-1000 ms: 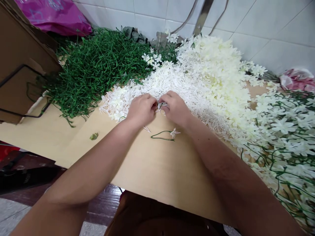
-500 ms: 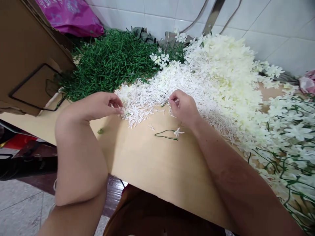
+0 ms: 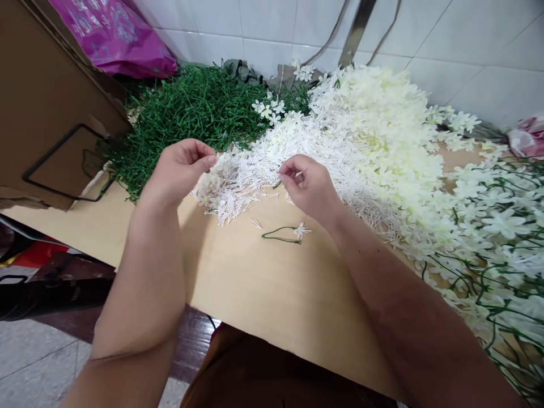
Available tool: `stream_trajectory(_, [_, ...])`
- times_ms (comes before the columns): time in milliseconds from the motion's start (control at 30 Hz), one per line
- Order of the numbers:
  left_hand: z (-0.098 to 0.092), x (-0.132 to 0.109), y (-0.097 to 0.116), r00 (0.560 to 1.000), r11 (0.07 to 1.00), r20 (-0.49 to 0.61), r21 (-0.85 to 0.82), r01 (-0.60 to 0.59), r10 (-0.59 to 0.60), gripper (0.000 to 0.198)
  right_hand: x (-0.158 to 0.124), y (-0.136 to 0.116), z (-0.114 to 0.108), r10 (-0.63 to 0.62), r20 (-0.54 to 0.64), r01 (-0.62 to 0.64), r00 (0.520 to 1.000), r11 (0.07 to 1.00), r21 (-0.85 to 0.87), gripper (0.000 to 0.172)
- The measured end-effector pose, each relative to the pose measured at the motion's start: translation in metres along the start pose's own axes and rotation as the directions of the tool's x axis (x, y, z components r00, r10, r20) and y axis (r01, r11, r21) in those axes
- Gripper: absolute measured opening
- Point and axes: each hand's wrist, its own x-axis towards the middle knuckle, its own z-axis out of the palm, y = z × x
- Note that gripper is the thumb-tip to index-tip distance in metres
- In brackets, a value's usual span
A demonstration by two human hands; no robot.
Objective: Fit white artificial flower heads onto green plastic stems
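My left hand [image 3: 182, 170] is raised at the left end of the pile of white stamens [image 3: 242, 195], over some small white petals [image 3: 212, 181]. Its thumb and forefinger are pressed together; anything between them is too small to make out. My right hand [image 3: 312, 184] is closed in a pinch at the near edge of the same pile. Just below its fingertips is a small green piece [image 3: 276, 184], and I cannot tell if the fingers touch it. In front of both hands, a green stem [image 3: 278, 238] with one white artificial flower [image 3: 300, 230] lies on the board.
Green artificial stems [image 3: 204, 107] are heaped at the back left beside a cardboard box [image 3: 51, 107]. Cream flower heads [image 3: 382, 113] rise at the back right against the tiled wall. Stemmed white flowers [image 3: 505, 221] lie at the right. A purple bag [image 3: 123, 39] stands behind the box.
My left hand has lifted and moved away from the near edge of the pile. My right hand stays pinched in nearly the same place. The view has shifted slightly.
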Motion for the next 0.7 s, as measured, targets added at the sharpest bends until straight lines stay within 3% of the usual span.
stream_trajectory(133, [0.036, -0.001, 0.008, 0.993, 0.947, 0.098, -0.308, 0.087, -0.06, 0.017, -0.001, -0.013, 0.007, -0.018, 0.0, 0.018, 1.0, 0.999, 0.028, 0.009])
stream_trajectory(267, [0.06, -0.008, 0.014, 0.966, 0.845, 0.231, -0.488, 0.217, -0.114, 0.032, -0.003, -0.016, 0.012, -0.034, -0.045, 0.031, 0.998, 0.998, -0.054, 0.01])
stream_trajectory(467, [0.069, -0.013, 0.014, 0.935, 0.739, 0.33, -0.596, 0.315, -0.131, 0.033, -0.004, -0.011, 0.014, -0.046, -0.081, 0.023, 0.996, 0.965, -0.262, 0.01])
stream_trajectory(700, [0.072, -0.011, 0.01, 0.927, 0.72, 0.329, -0.598, 0.353, -0.181, 0.022, -0.004, -0.009, 0.016, -0.149, -0.033, 0.114, 0.988, 0.867, -0.485, 0.012])
